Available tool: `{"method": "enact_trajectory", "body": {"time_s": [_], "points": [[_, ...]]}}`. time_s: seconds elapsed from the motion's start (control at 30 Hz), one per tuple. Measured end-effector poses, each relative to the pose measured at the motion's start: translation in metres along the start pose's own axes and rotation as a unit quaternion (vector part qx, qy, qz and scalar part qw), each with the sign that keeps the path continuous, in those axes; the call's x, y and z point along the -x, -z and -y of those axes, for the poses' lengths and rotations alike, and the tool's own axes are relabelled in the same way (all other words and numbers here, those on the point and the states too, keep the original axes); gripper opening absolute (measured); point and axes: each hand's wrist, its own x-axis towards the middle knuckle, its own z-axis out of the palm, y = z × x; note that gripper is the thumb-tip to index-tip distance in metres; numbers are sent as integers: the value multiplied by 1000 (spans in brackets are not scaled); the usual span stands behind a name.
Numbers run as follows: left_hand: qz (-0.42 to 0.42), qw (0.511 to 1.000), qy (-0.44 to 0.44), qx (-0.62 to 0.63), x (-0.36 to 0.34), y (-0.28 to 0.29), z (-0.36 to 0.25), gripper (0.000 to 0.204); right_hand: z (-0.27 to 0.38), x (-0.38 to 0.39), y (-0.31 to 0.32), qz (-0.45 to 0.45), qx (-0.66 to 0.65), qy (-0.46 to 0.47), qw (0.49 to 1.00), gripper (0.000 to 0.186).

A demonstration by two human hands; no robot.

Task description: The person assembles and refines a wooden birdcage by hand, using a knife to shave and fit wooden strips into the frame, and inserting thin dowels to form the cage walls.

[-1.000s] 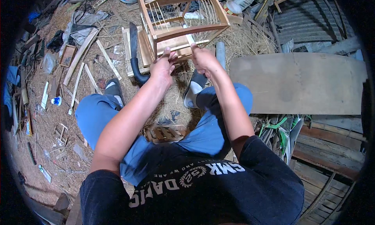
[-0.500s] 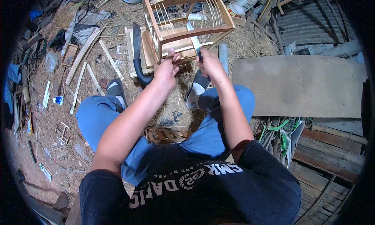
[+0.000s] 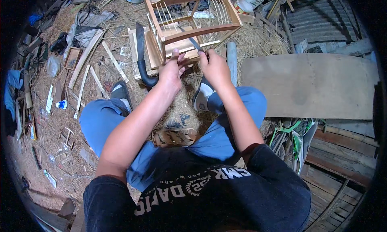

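A wooden cage frame (image 3: 200,32) with thin upright bars stands tilted in front of me, over a low wooden base (image 3: 151,50). My left hand (image 3: 171,74) grips the near lower edge of the cage, its thumb up against the corner; part of the grip is hidden. In my right hand (image 3: 216,70) is a knife (image 3: 195,43), held at the cage's near side with its blade slanting up and left into the frame. The fingers cover its handle. Just left of the cage, a machete (image 3: 140,42) with a black curved handle leans on the base.
Wooden strips (image 3: 85,58) and a small wooden box frame (image 3: 72,58) lie on the littered floor at left. A grey pipe (image 3: 231,60) is right of the cage. Farther right lies a large flat board (image 3: 310,87); wooden slats (image 3: 342,151) are below it. My shoes flank the work.
The knife has swung from nearly upright to a leftward slant, its blade now looking narrower. My right hand has turned over with it and shifted slightly; the left hand keeps its place.
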Motion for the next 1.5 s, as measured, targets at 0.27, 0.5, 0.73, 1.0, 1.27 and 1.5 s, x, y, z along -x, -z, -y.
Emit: {"method": "enact_trajectory", "body": {"time_s": [0.27, 0.5, 0.73, 1.0, 1.27, 1.5], "points": [[-6, 1000, -6, -4, 3, -3, -3, 42, 9, 0, 3, -36, 60, -44, 997, 48], [-9, 1000, -1, -3, 1, -5, 0, 41, -33, -11, -15, -145, -78, 63, 984, 41], [-13, 1000, -14, -11, -2, -2, 2, 40, -22, -23, 22, 309, -497, -270, 765, 33], [-22, 1000, -4, -9, -10, 2, 4, 37, -21, -27, -2, 214, -274, -198, 916, 44], [-11, 1000, -5, -5, -5, -2, 2, 31, -26, -37, 4, 199, -187, -184, 944, 55], [-5, 1000, 14, -24, -21, 2, 5, 35, -11, -31, 12, 148, -40, -139, 978, 56]]}}
